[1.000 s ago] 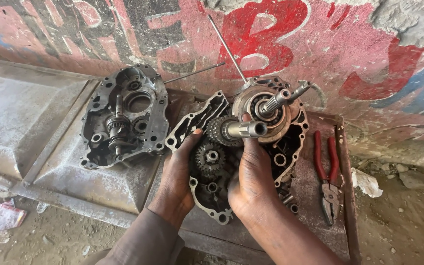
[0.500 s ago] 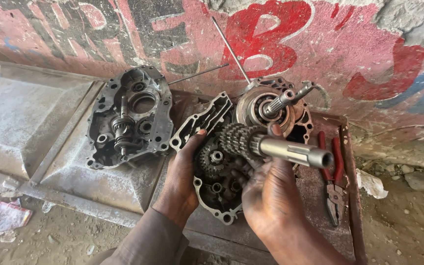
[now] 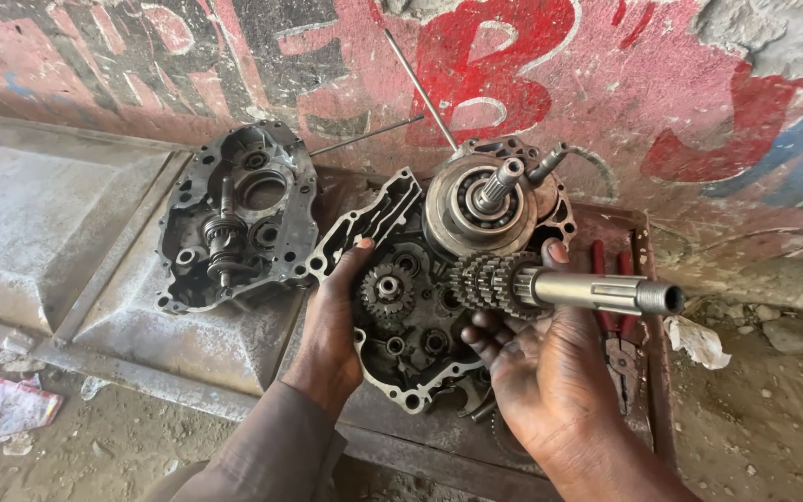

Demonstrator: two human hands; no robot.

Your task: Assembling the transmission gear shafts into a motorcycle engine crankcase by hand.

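Left hand (image 3: 335, 321): lower centre of frame, forearm in a grey-brown sleeve rising from the bottom edge. Palm down, wrist roughly straight, fingers curled over the edge of what it grips, thumb stretched up toward upper right, nail visible.

Right hand (image 3: 550, 372): lower right of centre, bare forearm entering from the bottom right edge. Palm turned up and toward the camera, fingers curled inward at mid-frame, thumb raised at the top, nail showing. Grip closed around a shaft lying across the fingers. Both hands dark with grease, near each other, not touching.
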